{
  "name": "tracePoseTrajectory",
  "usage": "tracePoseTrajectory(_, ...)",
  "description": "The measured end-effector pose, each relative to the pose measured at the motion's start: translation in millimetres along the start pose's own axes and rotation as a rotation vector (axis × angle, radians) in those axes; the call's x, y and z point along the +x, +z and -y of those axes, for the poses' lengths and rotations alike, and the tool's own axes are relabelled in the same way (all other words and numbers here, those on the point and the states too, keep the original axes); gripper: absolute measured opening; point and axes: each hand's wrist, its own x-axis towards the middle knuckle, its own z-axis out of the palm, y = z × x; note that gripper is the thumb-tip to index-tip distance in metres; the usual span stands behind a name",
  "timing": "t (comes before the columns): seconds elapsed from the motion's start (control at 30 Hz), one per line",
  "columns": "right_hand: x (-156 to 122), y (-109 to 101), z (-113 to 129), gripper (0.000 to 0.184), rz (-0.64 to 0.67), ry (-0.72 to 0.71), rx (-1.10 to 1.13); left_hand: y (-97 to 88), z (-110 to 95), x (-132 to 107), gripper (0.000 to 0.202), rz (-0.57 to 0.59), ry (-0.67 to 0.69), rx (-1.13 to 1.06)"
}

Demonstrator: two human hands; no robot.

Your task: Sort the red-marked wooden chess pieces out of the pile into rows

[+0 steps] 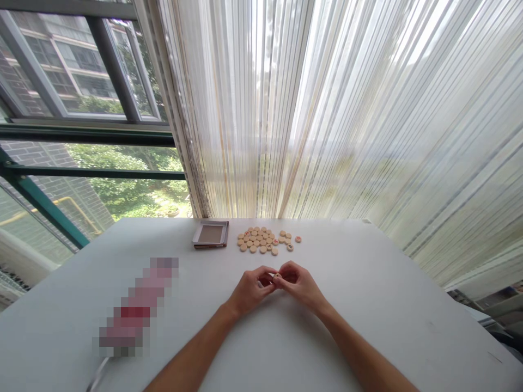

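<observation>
Over the middle of the white table (310,348), my left hand (254,289) and my right hand (300,284) meet at the fingertips. Between them is a small round xiangqi piece (277,276), mostly covered by the fingers, so its marking cannot be read. Both hands pinch it. Just beyond my hands lies a cluster of wooden xiangqi pieces (256,239), round and pale. A few show red or dark characters, while most show a plain face. One red-marked piece (298,239) sits apart at the right.
An open shallow box (211,234) stands left of the pieces. A blurred-out pinkish object (139,305) with a white cable (98,373) lies at the left. Behind the table hang sheer striped curtains (253,109), beside a window (81,71).
</observation>
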Motion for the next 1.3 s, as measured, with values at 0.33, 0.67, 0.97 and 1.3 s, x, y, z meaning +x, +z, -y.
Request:
tracePoseTrajectory(0.33, -1, -1, 5, 0.032, -0.033, 0.017, -0.020, 0.5, -7, 0, 0.029, 0.019, 0.026, -0.059)
tracePoseTrajectory(0.67, -2, 0, 14, 0.031, 0.039, -0.003, 0.068, -2.1, -1, 4, 0.038, -0.014, -0.062, -0.173)
tracePoseTrajectory(0.97, 0, -1, 4, 0.030, 0.062, -0.066, 0.092, -3.8, 5, 6, 0.043, 0.026, -0.039, -0.232)
tracePoseTrajectory(1.3, -5, 6, 12, 0.021, -0.040, -0.202, -0.186, -6.1, 6, 9, 0.041, 0.008, -0.069, -0.280)
